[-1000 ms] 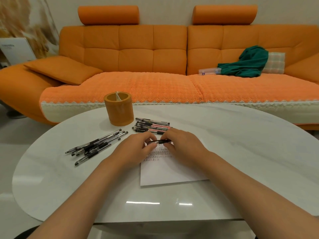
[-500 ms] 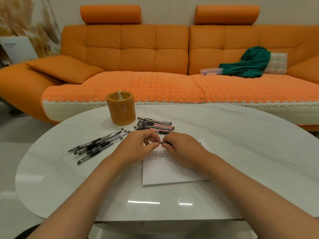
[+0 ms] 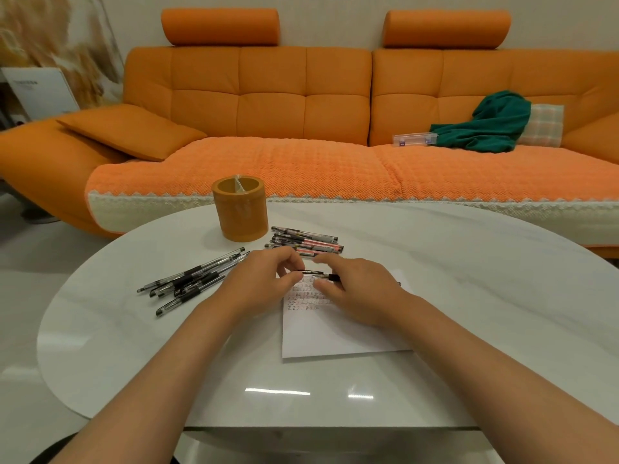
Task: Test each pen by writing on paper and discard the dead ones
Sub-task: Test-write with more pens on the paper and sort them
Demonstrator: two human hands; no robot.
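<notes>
Above the paper (image 3: 335, 333) on the desk (image 3: 469, 296), the left hand (image 3: 258, 283) is pinching a pen cap (image 3: 311, 272) while the right hand (image 3: 361, 289) is gripping the pen (image 3: 331, 278) beside it.

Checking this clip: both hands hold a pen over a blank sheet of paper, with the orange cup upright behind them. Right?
Not quite. The head view shows the paper is not blank: rows of written marks fill its top part. The rest holds: the left hand and right hand hold a pen over it, and the orange cup stands upright behind them.
</notes>
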